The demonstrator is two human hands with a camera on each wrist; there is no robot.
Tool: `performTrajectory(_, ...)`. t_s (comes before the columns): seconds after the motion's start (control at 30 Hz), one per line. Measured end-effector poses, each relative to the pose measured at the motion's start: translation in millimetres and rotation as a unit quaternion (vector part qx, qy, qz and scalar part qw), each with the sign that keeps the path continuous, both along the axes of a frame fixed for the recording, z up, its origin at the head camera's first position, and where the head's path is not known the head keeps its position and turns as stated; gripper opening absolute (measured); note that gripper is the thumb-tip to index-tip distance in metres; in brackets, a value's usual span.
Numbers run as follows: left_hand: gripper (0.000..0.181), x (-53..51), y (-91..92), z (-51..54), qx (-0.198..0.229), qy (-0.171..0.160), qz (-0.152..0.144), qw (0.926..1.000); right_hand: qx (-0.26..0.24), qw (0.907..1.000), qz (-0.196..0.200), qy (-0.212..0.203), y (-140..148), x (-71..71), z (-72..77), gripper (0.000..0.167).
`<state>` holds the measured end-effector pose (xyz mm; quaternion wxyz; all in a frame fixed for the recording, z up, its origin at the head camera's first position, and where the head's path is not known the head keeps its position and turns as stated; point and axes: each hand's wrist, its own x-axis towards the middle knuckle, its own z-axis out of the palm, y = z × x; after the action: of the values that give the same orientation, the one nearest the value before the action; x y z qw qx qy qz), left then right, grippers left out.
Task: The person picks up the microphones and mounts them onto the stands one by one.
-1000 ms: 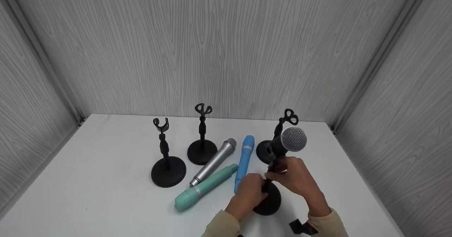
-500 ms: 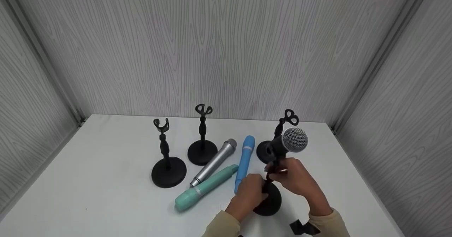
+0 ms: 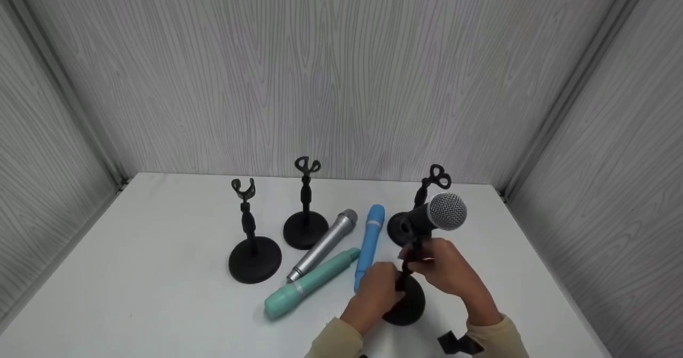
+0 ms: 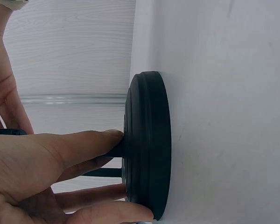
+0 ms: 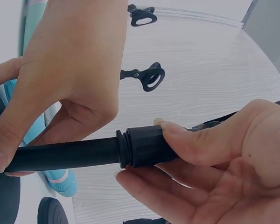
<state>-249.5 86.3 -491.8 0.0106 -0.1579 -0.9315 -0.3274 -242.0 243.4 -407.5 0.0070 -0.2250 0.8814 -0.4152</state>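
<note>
A black microphone with a silver mesh head sits tilted in the clip of a black desktop microphone stand, near the table's front right. Low on that stand's pole, just above the round base, my left hand pinches it. In the left wrist view one finger touches the base's edge. Higher up, my right hand grips the ribbed collar between thumb and fingers. The base stands on the white table, and the clip is partly hidden in the head view.
Left of the hands lie a blue microphone, a green one and a silver one. Three stands with bare clips stand around them: left, middle and right. Grey wood-patterned panels enclose the table.
The held microphone's head has shifted slightly to the right. My right fingers have moved a little on the stand, while my left hand stays where it was.
</note>
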Motion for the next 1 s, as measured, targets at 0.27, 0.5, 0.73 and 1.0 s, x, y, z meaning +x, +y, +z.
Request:
performTrajectory(0.27, 0.023, 2.3, -0.9, 1.7, 0.009, 0.008, 0.003, 0.9999, 0.008, 1.0000, 0.000, 0.000, 1.3, -0.7, 0.7, 0.018)
performTrajectory(0.5, 0.021, 2.2, -1.4, 2.6, 0.010, 0.006, -0.002, 0.9999, -0.009, 0.9993, -0.036, -0.001, 5.1, 0.8, 4.5, 0.017)
performTrajectory(0.73, 0.023, 3.7, -2.2, 3.0, 0.007, 0.022, -0.001, 0.9997, -0.022, 0.9978, -0.057, 0.025, 7.9, 1.0, 7.9, 0.018)
performTrajectory(1.0, 0.021, 1.8, -1.1, 2.8, 0.014, 0.004, -0.002, 0.9999, -0.014, 0.9961, -0.074, 0.045, 6.6, 1.1, 6.2, 0.014)
